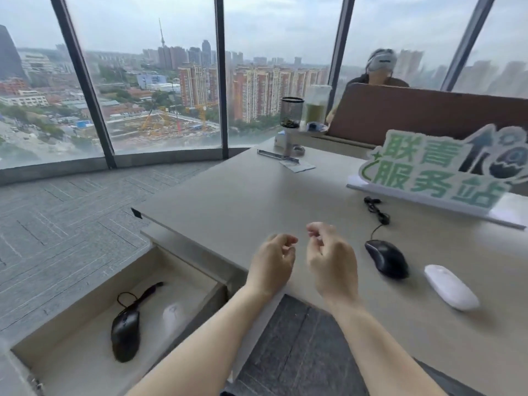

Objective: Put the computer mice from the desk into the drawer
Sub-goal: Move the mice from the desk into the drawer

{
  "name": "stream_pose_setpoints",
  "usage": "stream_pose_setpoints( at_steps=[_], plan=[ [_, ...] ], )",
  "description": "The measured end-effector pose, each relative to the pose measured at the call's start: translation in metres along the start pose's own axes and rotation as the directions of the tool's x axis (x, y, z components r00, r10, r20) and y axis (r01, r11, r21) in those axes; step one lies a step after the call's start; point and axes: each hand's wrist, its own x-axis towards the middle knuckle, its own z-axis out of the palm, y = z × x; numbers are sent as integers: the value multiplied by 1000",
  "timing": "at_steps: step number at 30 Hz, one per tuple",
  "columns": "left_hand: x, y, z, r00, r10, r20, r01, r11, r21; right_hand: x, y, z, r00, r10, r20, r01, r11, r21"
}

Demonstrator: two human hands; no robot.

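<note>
Head view, hands: left hand [273, 260] and right hand [331, 257] hover over the table [228, 201], fingers loosely curled, both empty.
Table: black mouse [387, 258] with its cord [377, 212] trailing away; white mouse [451, 287] just beside it.
Drawer [94, 290]: open, a black corded mouse [125, 332] inside, and what looks like a pale one [174, 317], blurred.
Handling: light, rigid, smooth shells. Likely best pinched across the flanks; gather the cord so it won't snag.
</note>
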Motion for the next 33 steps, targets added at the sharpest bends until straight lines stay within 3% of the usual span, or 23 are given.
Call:
stream_pose_setpoints(
  at_steps=[3,5,7,9,12,15,22,28,33],
  plan=[
    [3,37,62,980,23,198,-35,998,55,7,66,-60,978,65,-200,-106,973,-204],
    [8,60,96,952,15,306,-48,994,100,9,106,-95,949,185,-255,-263,911,-319],
    [15,79,125,936,16,352,-65,990,129,8,138,-121,915,355,-190,-403,811,-424],
    [23,95,149,927,2,375,-80,978,193,5,163,-138,879,472,-73,-438,737,-514],
    [35,111,176,917,-65,395,-87,931,355,1,186,-148,858,513,29,-426,742,-517],
    [41,117,194,944,-64,325,-95,888,450,0,197,-148,875,480,60,-395,780,-486],
    [38,108,188,978,-31,207,-73,877,475,-2,191,-144,890,455,37,-402,820,-408],
    [26,80,131,994,-67,80,36,939,341,0,134,-123,937,350,-10,-347,923,-166],
    [14,67,38,989,0,-150,19,992,126,3,65,-92,985,171,19,-170,984,-46]
  ],
)
